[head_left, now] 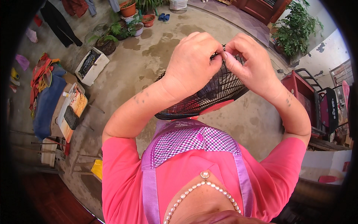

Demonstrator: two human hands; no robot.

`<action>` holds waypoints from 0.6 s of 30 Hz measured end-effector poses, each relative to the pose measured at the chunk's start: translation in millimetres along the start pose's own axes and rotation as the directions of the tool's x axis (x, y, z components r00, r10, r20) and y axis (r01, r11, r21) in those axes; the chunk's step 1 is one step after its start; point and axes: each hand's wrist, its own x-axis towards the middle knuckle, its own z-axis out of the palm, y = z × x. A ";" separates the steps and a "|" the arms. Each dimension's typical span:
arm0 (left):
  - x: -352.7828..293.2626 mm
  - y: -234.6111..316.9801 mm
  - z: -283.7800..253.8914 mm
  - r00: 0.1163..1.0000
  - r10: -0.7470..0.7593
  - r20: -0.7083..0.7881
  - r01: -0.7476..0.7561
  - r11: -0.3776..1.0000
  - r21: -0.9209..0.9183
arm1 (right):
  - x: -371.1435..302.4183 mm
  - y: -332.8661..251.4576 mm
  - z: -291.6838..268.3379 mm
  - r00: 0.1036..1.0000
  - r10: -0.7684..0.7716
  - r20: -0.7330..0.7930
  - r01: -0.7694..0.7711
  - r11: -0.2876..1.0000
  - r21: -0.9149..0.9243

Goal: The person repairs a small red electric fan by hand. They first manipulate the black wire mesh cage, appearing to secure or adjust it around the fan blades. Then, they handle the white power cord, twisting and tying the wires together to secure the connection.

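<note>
In front of my chest is a round black wire guard [209, 95], like that of an electric fan, with a red piece [218, 107] on its lower side. My left hand [195, 61] is closed in a pinch at the guard's upper far edge. Beside it, my right hand [251, 63] is closed the same way, its thumb tip nearly touching the left fingers. Between the fingertips a small dark bit of the edge shows; its details are mostly hidden. The guard's top is partly covered by both hands.
Left stands a low table [65, 127] with a dark box and piled clothes; a white foam box [92, 67] lies beyond. Potted plants [128, 9] and blue slippers [163, 17] are at the back. A red cart [298, 97] stands right, near a leafy plant [296, 30].
</note>
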 end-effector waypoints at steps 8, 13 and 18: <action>2.8 -3.0 -1.0 1.000 -0.007 0.024 0.008 0.999 -0.036 | 1.6 3.8 -7.7 0.997 -0.037 0.061 0.036 0.999 0.014; 4.7 -3.5 -2.2 0.996 -0.052 0.069 0.057 0.996 -0.068 | 2.6 10.7 -12.3 0.978 -0.179 0.110 0.180 0.984 0.004; 9.3 -5.1 -3.5 0.987 -0.081 0.141 0.100 0.986 -0.133 | 0.5 10.2 -9.0 0.965 -0.251 0.077 0.260 0.957 -0.127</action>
